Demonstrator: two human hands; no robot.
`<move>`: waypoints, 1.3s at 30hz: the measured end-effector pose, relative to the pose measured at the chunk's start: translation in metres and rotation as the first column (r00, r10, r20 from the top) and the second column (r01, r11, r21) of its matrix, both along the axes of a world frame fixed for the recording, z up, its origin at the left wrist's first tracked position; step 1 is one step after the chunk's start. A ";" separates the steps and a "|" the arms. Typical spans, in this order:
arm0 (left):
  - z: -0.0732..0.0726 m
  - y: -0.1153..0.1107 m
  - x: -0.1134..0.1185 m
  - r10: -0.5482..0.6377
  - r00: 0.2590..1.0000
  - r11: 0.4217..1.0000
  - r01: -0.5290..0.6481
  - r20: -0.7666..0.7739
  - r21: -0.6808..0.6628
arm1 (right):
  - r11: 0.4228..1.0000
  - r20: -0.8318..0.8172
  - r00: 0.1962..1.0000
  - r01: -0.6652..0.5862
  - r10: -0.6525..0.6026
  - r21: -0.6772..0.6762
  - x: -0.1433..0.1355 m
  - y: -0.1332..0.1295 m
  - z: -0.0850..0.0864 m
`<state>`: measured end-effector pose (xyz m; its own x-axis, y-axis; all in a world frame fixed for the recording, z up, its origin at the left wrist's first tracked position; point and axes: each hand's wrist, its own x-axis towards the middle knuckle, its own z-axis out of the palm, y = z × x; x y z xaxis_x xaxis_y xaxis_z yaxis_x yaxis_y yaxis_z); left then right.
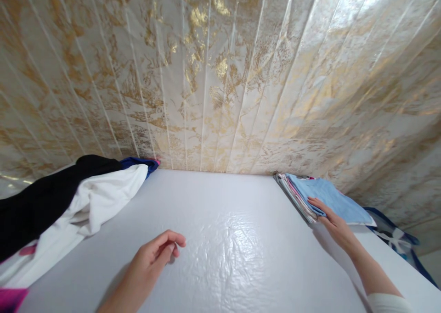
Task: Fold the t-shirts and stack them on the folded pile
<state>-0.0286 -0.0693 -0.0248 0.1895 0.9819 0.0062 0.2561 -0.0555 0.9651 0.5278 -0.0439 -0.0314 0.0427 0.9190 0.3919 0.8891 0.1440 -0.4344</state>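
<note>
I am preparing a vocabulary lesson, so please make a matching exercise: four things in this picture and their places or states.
1. left hand
2. right hand
3. black cloth
4. light-blue cloth

A. lying loose at the left
B. touching the light-blue cloth
C. topmost in the folded pile
D. curled, holding nothing visible

Pairs: 1-D, 2-B, 3-A, 4-C

Pale-blue cloth [339, 198], gold-patterned backdrop [213, 83], perhaps navy garment [152, 164]
</note>
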 end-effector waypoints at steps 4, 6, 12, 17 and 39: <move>0.002 0.000 0.001 0.009 1.000 1.000 -0.009 0.021 0.004 | 0.997 0.054 0.996 -0.067 0.070 -0.049 0.003 -0.001 0.004; 0.004 -0.001 0.002 0.010 1.000 1.000 -0.010 0.023 0.008 | 0.993 0.092 0.991 -0.095 0.102 -0.075 0.004 -0.001 0.004; 0.010 -0.002 0.005 0.029 0.999 0.999 -0.030 0.019 0.014 | 0.996 0.182 0.981 -0.059 0.069 -0.060 0.002 0.003 0.001; 0.009 -0.001 0.005 0.068 0.997 0.998 -0.068 0.041 0.003 | 0.999 0.068 0.997 -0.044 0.046 -0.032 0.001 0.003 0.000; -0.015 0.004 0.041 0.286 0.958 0.957 -0.287 0.034 0.048 | 0.955 -0.069 0.987 0.159 -0.146 0.252 -0.032 0.002 -0.019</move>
